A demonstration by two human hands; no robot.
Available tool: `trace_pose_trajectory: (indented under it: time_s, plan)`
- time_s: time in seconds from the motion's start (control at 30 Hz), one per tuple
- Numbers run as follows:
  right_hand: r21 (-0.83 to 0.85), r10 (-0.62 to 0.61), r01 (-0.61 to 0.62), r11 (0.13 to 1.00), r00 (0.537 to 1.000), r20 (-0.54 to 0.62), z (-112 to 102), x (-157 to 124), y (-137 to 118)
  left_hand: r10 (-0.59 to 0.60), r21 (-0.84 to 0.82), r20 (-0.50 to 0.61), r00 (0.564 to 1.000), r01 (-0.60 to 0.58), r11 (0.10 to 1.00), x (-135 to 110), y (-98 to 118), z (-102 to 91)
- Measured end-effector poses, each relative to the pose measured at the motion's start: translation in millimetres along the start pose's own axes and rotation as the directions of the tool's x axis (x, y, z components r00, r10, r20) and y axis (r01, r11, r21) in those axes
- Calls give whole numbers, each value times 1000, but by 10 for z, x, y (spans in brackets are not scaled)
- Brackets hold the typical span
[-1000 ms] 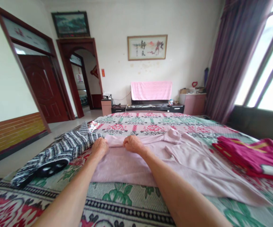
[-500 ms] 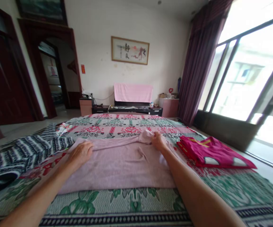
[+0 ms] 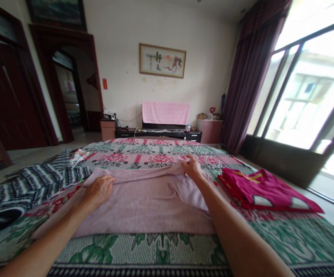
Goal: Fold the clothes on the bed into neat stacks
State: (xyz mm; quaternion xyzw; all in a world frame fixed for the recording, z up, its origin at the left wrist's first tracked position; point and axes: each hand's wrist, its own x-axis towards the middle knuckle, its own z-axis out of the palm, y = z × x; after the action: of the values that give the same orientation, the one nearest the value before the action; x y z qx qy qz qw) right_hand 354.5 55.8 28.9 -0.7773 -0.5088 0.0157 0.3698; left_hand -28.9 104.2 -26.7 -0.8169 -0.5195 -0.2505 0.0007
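A pale pink garment [image 3: 143, 202] lies spread on a bed covered by a floral green, pink and red spread [image 3: 161, 248]. My left hand [image 3: 99, 189] rests on the garment's far left corner, fingers curled over the cloth. At the far right corner my right hand [image 3: 192, 167] pinches the fabric edge and lifts it slightly, making a raised fold.
A black-and-white striped garment [image 3: 28, 184] lies at the left of the bed. A folded magenta garment [image 3: 262, 188] lies at the right. Beyond the bed stand a low dark cabinet [image 3: 158, 134] with a pink cloth [image 3: 165, 112], a doorway at left, windows and purple curtains at right.
My right hand went from the garment's far middle out to its far right corner, then took hold of the edge and lifted it. The view swung to the right. The left hand stayed on the left corner.
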Motion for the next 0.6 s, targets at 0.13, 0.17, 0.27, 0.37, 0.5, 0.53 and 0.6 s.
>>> trace_pose_trajectory:
  time_s: [0.13, 0.17, 0.27, 0.37, 0.5, 0.53, 0.6]
  plan:
    - [102, -16, 14, 995, 1000, 17, -232, 49, -146, 32, 42, -39, 999, -30, 999, -3, -29, 32]
    - [121, -8, 4, 993, 999, 33, -287, 55, -167, 40, 59, -42, 998, -37, 998, -1, -37, 40]
    - [114, 27, -44, 992, 988, 149, -426, 59, -197, 51, 86, -21, 998, -50, 995, 5, -52, 51]
    - [18, 59, -70, 997, 933, 354, -519, 27, -202, 36, 61, -5, 999, -36, 998, 7, -44, 40]
    - [-59, 127, -116, 991, 754, 644, -576, -45, -211, 30, 48, -3, 1000, -30, 998, -1, -13, 12]
    - [-70, 134, -120, 990, 703, 699, -576, -51, -207, 29, 49, 0, 1000, -29, 998, -3, -7, 7]
    - [-95, 144, -109, 990, 671, 727, -561, -31, -175, 30, 50, 3, 1000, -30, 998, -5, -1, 4]
